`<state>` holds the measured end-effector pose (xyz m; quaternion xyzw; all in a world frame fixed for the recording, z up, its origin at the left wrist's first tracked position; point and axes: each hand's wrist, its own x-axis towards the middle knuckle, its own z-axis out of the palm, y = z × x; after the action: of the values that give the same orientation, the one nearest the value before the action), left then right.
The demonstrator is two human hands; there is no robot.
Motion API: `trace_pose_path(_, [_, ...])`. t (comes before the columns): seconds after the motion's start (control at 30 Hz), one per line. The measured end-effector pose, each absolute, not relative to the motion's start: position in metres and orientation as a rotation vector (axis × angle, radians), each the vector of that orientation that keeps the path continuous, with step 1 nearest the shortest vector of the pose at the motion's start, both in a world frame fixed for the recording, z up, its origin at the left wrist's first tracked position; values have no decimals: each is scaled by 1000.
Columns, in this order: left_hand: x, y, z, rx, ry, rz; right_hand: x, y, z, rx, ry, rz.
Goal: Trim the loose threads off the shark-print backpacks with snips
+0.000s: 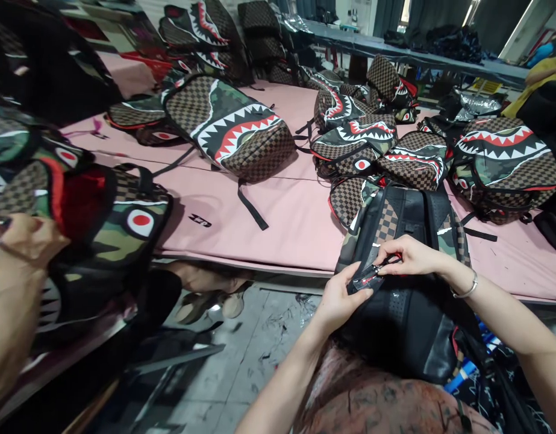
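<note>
A black backpack (413, 313) with checkered and camouflage parts leans from my lap against the edge of the pink table (259, 241), its straps and back panel facing up. My left hand (343, 298) pinches a black strap end with a small red mark between thumb and fingers, on the left side of the backpack. Just right of it, my right hand (408, 256), with a silver bracelet at the wrist, grips a small dark piece beside that strap end; its exact shape is too small to tell.
Several shark-mouth backpacks (250, 138) lie across the table, with more at the right (508, 160). At the left, another person's hand (29, 241) holds an open backpack (124, 223). A small black piece (200, 220) lies near the table's front edge. Scraps litter the floor (241, 361).
</note>
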<state>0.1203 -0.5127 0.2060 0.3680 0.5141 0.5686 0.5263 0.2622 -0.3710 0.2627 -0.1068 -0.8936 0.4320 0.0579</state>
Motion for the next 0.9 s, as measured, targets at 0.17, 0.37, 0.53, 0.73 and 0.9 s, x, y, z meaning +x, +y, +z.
trace_pose_path(0.17, [113, -513, 205, 850, 1152, 1361, 266, -374, 260, -402, -2562, 1351])
trace_pose_path(0.37, [102, -513, 207, 683, 887, 1359, 289, -353, 251, -582, -2394, 1060])
trace_pose_path(0.53, [103, -511, 207, 635, 838, 1342, 295, -344, 248, -367, -2438, 859])
trace_pose_path(0.73, [105, -512, 206, 662, 841, 1349, 283, -352, 254, -212, -2545, 723])
trace_pose_path(0.9, [105, -513, 208, 694, 850, 1320, 281, -352, 250, -117, -2563, 607])
